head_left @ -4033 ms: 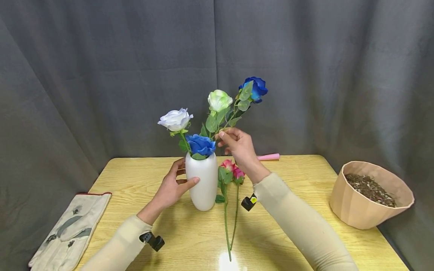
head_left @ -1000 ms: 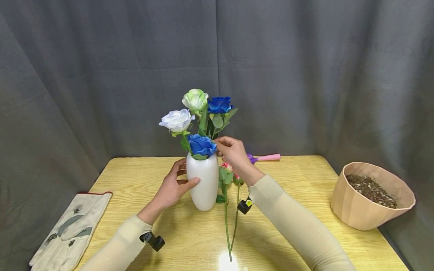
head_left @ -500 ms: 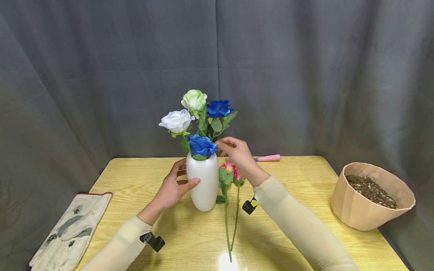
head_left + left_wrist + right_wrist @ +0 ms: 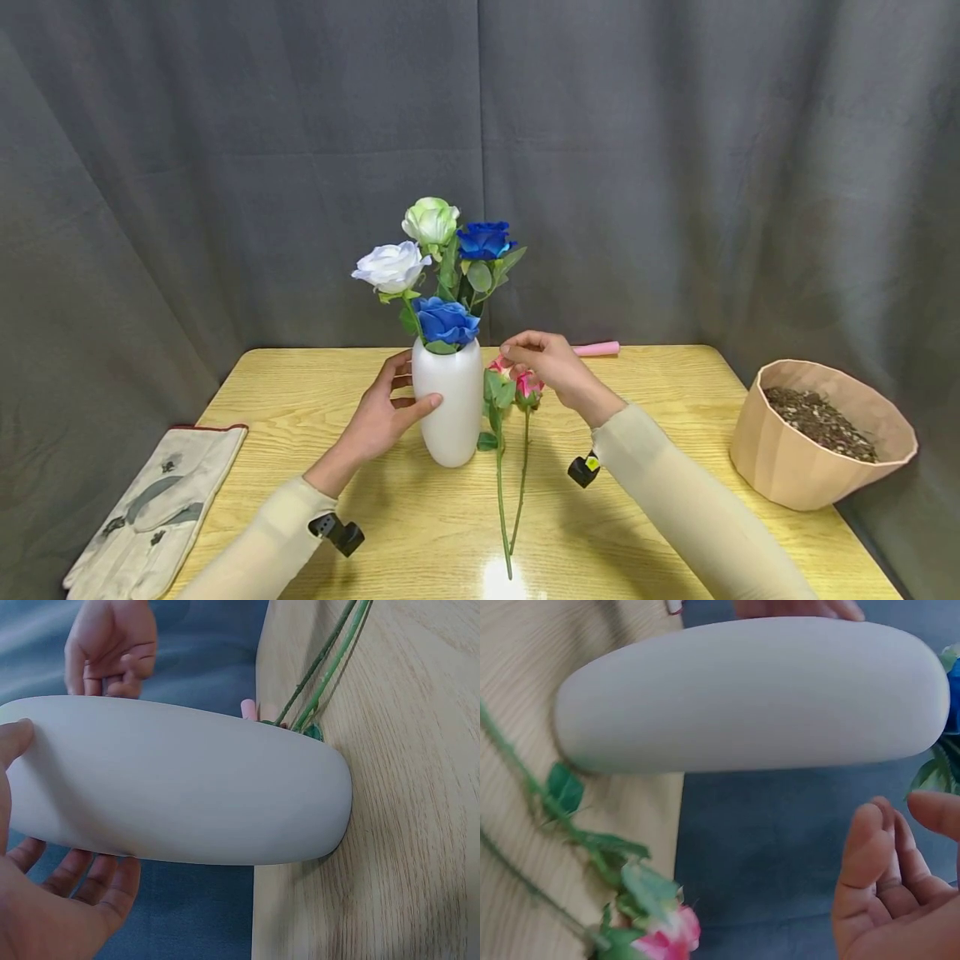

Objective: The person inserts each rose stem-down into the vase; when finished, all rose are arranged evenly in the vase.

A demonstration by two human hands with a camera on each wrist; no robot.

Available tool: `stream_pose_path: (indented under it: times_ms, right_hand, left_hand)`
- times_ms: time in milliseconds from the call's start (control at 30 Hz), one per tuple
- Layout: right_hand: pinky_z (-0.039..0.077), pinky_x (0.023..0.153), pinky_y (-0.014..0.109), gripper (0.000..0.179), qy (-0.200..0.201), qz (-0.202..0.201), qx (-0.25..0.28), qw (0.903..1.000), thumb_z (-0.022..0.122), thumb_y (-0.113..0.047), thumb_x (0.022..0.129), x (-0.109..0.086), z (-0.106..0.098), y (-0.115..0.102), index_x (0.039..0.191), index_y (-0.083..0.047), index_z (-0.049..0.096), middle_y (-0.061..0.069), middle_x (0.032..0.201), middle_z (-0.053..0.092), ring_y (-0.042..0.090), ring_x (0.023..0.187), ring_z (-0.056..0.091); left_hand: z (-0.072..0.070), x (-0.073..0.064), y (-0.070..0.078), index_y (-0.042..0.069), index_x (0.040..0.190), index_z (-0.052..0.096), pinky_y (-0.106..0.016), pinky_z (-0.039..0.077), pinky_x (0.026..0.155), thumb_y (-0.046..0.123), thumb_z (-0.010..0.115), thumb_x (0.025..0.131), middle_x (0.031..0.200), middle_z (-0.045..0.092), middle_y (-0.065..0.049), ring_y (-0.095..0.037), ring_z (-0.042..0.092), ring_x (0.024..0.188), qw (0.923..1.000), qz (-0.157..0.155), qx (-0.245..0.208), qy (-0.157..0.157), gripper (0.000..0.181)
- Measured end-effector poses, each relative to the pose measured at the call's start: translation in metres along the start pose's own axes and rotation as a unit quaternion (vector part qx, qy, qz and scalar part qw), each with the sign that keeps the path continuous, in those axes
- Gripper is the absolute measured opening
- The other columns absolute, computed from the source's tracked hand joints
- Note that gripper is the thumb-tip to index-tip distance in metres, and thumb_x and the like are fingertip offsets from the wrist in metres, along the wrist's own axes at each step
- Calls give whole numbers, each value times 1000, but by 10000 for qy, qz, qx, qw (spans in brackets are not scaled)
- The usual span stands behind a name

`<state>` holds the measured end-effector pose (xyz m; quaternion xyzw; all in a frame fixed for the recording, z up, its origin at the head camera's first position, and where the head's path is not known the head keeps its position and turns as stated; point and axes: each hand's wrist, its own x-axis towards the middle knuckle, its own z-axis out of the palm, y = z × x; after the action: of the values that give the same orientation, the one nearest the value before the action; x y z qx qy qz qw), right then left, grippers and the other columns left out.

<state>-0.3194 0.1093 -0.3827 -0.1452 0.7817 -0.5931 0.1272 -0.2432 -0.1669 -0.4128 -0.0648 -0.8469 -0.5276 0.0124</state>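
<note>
My left hand (image 4: 386,414) grips a white vase (image 4: 452,408) around its left side, thumb in front and fingers behind. The vase stands upright. Out of its mouth rise a white rose (image 4: 391,267), a pale green rose (image 4: 431,222), a dark blue rose (image 4: 484,240) and a low blue rose (image 4: 446,321). My right hand (image 4: 551,364) hovers right of the vase with loosely bent fingers. In the right wrist view nothing lies between its thumb and fingers. Below it, two pink roses (image 4: 528,387) with green stems lie on the table, one partly hidden by the hand.
A pink handle (image 4: 597,348) lies at the table's back edge, partly behind the right hand. Folded work gloves (image 4: 157,508) rest at the left edge. A peach pot (image 4: 780,450) of soil (image 4: 817,423) stands at the right. Grey curtains (image 4: 300,167) hang behind the table.
The dark blue rose has gone down and left into the vase, and the green rose has shifted left. My right hand has let go and moved down and right. The left hand keeps its place.
</note>
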Motion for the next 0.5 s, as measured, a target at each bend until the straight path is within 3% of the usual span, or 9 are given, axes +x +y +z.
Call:
stream_pose_path:
  times_ms: [133,500]
  right_hand:
    - [52,63,29,32,-208,74,-120,9997,62,-30,99,-2,-2,11,116,-2,66,14,108,70,19,82,65]
    - [52,62,34,25,-334,332,-617,9970,61,-25,98,-7,-10,46,108,-2,67,15,103,72,16,78,66]
  left_hand:
    - [0,0,0,27,151,30,-50,49,108,50,74,87,147,44,-8,-31,48,135,10000,7,-11,-7,81]
    - [0,-1,0,27,151,29,-50,49,108,49,73,88,147,44,-8,-30,47,136,10000,27,-4,-19,81]
